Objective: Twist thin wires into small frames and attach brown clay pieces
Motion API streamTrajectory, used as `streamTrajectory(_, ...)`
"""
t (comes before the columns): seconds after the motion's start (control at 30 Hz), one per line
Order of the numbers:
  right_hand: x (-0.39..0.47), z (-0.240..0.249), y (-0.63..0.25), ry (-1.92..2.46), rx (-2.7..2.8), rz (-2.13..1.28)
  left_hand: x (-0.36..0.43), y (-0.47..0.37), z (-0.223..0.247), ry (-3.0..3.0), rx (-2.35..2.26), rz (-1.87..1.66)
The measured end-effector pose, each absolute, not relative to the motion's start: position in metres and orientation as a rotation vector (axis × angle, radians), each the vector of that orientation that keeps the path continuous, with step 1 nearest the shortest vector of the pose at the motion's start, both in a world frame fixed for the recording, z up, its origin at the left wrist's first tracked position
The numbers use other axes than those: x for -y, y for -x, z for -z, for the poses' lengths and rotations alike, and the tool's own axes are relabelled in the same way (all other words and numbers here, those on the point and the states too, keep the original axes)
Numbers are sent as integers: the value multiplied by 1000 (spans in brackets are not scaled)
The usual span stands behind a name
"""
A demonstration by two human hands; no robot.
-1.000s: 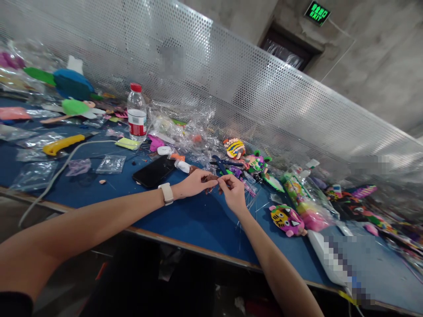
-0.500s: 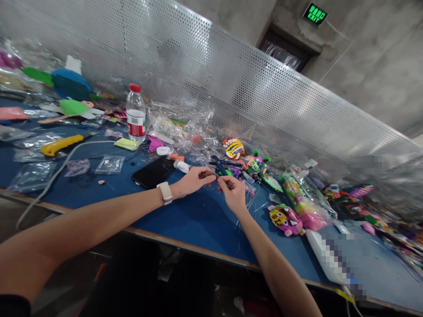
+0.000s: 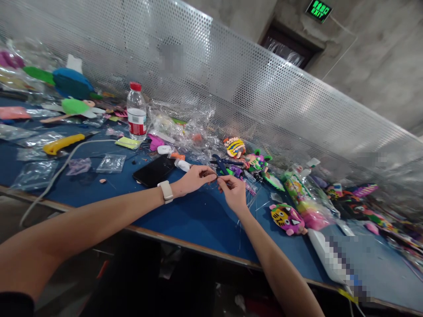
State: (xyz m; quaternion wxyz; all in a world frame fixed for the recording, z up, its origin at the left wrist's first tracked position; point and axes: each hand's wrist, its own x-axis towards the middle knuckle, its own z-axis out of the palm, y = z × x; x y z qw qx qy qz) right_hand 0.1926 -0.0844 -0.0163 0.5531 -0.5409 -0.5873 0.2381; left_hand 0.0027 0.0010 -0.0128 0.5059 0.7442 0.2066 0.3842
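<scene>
Over the blue table (image 3: 198,224), my left hand (image 3: 197,180) and my right hand (image 3: 232,190) meet fingertip to fingertip. Both are pinched closed on something too small to make out between them. A pale watch band (image 3: 165,192) is round my left wrist. Just behind the fingers lie dark-handled pliers (image 3: 220,164). The black phone (image 3: 154,171) rests left of my left hand, with a small white tube-like item (image 3: 182,165) beside it.
A red-capped bottle (image 3: 136,112) stands at the back left, near a yellow-handled cutter (image 3: 64,144) and a white cable (image 3: 68,159). Plastic bags (image 3: 185,127) and colourful clay figures (image 3: 287,219) lie along a perforated metal screen (image 3: 231,79).
The view has shifted very slightly, so the surroundings appear a little further right. Both hands keep nearly the same pinched pose.
</scene>
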Motion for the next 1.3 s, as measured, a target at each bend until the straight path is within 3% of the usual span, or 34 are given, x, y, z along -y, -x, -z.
streamTrajectory(1.3,86,11,-199,1275,1385,-473,-1,-3,11,-1656,-480,-1090)
